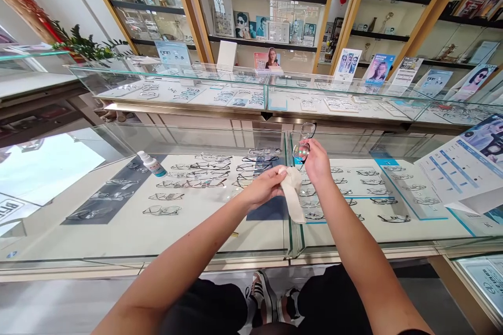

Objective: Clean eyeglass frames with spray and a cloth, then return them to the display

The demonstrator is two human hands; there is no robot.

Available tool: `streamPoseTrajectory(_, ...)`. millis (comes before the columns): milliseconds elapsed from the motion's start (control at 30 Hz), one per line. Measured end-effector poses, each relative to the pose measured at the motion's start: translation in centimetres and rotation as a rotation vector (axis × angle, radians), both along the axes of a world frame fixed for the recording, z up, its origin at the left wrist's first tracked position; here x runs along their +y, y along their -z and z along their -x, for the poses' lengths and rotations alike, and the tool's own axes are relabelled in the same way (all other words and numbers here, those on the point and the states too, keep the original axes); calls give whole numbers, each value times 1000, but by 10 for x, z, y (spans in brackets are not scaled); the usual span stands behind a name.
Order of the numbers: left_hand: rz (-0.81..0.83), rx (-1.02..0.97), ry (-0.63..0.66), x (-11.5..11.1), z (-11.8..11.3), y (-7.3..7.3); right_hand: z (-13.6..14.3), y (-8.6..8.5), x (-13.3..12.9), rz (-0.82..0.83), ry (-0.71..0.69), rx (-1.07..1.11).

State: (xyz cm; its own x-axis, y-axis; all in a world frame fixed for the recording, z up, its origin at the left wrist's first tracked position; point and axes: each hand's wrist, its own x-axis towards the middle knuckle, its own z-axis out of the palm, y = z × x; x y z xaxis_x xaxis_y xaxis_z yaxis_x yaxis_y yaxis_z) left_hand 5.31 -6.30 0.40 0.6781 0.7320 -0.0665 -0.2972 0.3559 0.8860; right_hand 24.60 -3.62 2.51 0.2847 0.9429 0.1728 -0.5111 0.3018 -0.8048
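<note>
My right hand (317,162) grips a pair of eyeglasses (302,151) by one side, with the frame raised upright above the glass counter. Light reflects in pink and green spots on the lower lens. Just left of it, my left hand (267,187) pinches a cream cleaning cloth (293,199), whose loose end hangs down. The cloth is close to the lower part of the eyeglasses; whether they touch I cannot tell. On the counter top, to the left, stands a white spray bottle (152,164) with a blue label.
Under the glass of the counter (251,243) lie several rows of eyeglasses (208,170). A folded display card (463,167) stands at the right. Behind is a second glass case (188,102) with advertising cards on top, and shelves at the back wall.
</note>
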Motion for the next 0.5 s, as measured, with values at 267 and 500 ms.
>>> streamPoseTrajectory(267,-69,32,-68,-4,-3,0,1,0,-2,-50,17,-72)
streamPoseTrajectory(500,-170,6,-368,6,5,-10,3,-3,-8,-88,139,-327)
